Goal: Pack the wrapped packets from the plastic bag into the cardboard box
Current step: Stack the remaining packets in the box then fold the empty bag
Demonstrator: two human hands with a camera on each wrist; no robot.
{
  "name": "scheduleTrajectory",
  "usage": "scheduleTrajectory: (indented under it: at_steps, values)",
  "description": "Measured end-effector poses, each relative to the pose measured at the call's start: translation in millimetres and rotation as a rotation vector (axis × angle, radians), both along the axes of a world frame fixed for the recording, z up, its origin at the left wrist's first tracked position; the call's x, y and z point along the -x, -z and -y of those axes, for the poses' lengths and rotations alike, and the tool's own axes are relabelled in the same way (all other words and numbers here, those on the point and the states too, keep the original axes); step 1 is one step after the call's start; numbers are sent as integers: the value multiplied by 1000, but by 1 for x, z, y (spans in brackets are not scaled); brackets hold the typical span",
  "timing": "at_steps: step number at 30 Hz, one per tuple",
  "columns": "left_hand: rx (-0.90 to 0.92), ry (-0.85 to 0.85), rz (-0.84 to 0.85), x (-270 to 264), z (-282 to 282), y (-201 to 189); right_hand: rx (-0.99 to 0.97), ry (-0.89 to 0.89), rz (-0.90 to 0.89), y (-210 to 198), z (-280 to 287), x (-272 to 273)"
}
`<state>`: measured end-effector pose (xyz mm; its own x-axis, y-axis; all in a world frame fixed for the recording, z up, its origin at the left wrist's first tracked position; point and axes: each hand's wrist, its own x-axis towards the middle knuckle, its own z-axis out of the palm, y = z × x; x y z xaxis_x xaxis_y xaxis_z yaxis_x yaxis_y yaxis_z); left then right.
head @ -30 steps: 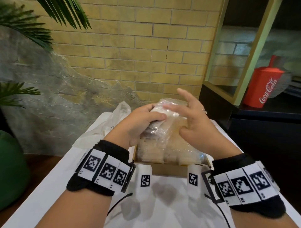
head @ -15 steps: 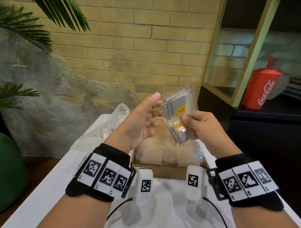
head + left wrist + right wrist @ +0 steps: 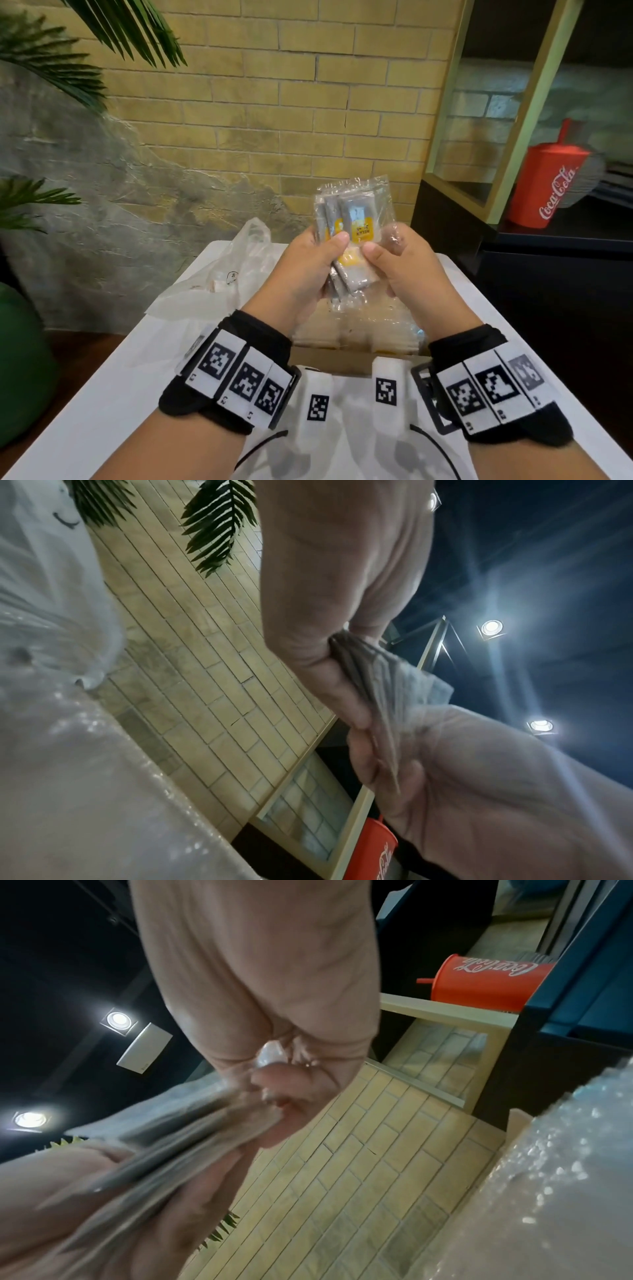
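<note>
Both my hands hold one clear-wrapped packet point(image 3: 354, 219) of grey and yellow sachets upright above the cardboard box point(image 3: 329, 363). My left hand point(image 3: 310, 267) grips its left side, thumb on the front. On the packet's right side my right hand point(image 3: 399, 265) pinches it. In the left wrist view the packet point(image 3: 373, 680) is squeezed between thumb and fingers; the right wrist view shows its edge point(image 3: 178, 1139) in my fingers, blurred. The box holds other wrapped packets point(image 3: 356, 335). The white plastic bag point(image 3: 219, 277) lies on the table left of the box.
The box and bag sit on a white table point(image 3: 113, 394). A brick wall stands behind. A dark shelf unit at the right carries a red Coca-Cola cup point(image 3: 548, 185). Palm leaves point(image 3: 51, 65) and a green bag point(image 3: 20, 370) are at the left.
A second ago both hands pressed on packets in the box. The right hand then lifted one packet, and now the left hand has taken hold of it too.
</note>
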<state>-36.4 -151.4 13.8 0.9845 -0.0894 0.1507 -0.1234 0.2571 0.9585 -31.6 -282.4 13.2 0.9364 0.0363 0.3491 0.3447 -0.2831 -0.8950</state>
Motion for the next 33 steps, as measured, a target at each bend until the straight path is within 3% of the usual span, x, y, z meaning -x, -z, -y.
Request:
scheduleTrajectory:
  at_steps: [5, 10, 18, 26, 33]
  values:
    - [-93, -152, 16, -8, -16, 0, 37, 126, -6, 0, 14, -5]
    - [-93, -378, 74, -15, -44, -10, 224, 203, -44, 3, 26, -12]
    - [-141, -381, 122, -13, -50, -14, 487, 209, -146, 13, 19, -16]
    - [-176, -363, 80, -11, -46, -14, 609, 167, -116, 23, 16, -23]
    - [-158, -354, 80, -10, -49, -16, 572, 173, -53, 15, 17, -16]
